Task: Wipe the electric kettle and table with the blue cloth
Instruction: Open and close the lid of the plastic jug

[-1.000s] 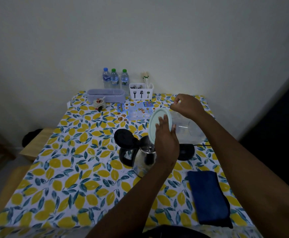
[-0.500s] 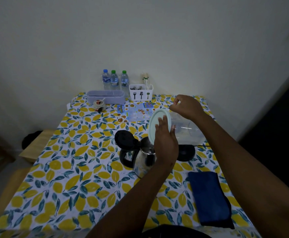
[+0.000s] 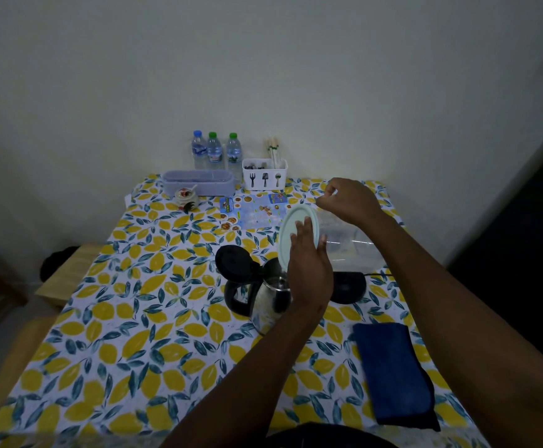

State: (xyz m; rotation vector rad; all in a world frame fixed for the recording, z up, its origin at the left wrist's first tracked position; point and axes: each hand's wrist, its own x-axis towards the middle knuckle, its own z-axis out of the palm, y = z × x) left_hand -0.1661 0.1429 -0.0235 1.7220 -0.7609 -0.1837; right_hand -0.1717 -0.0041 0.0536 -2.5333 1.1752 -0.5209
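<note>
A steel electric kettle (image 3: 268, 305) with a black handle stands mid-table, its black lid (image 3: 231, 261) flipped open. Just above its mouth, a clear plastic container (image 3: 351, 247) is held tilted on its side. My left hand (image 3: 310, 270) presses against the container's pale green round lid (image 3: 299, 218). My right hand (image 3: 351, 202) grips the container's top edge from above. The folded blue cloth (image 3: 389, 373) lies on the lemon-print table (image 3: 134, 318) at the front right, apart from both hands.
The kettle's black base (image 3: 349, 287) with its cord sits right of the kettle. Along the back stand three water bottles (image 3: 214, 151), a white cutlery caddy (image 3: 264, 178), a lilac box (image 3: 198, 182), a small jar (image 3: 185, 195) and a menu sheet (image 3: 252, 210). A wooden bench (image 3: 66, 273) is at the left.
Both hands and the container have stayed almost still over the kettle; only the camera view has shifted slightly.
</note>
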